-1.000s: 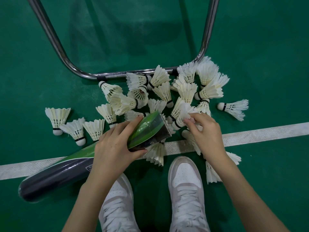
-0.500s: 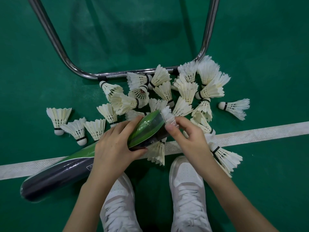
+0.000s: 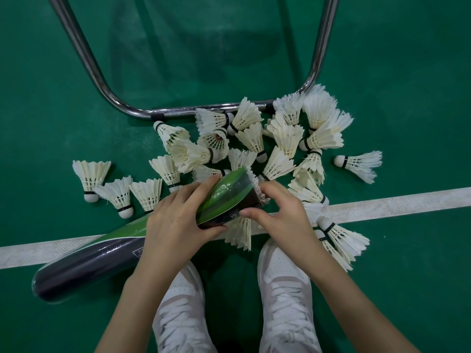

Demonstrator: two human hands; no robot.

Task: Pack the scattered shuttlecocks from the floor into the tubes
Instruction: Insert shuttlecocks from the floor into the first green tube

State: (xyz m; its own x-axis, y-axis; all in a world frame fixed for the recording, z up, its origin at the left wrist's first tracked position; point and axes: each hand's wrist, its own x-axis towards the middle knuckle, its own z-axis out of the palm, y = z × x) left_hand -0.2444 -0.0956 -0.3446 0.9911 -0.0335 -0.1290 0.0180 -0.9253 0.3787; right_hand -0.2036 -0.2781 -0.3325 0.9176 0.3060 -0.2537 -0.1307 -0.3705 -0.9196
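One shuttlecock point(image 3: 255, 186) now nearly inside the tube point(image 3: 226, 197), right hand point(image 3: 276, 207) fingers curled at its mouth, left hand point(image 3: 175, 222) fingers around it.

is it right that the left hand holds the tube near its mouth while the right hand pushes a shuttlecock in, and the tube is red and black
Not quite. The head view shows the tube is green and black, not red. The rest stands: the left hand holds it near its mouth and the right hand pushes a shuttlecock in.
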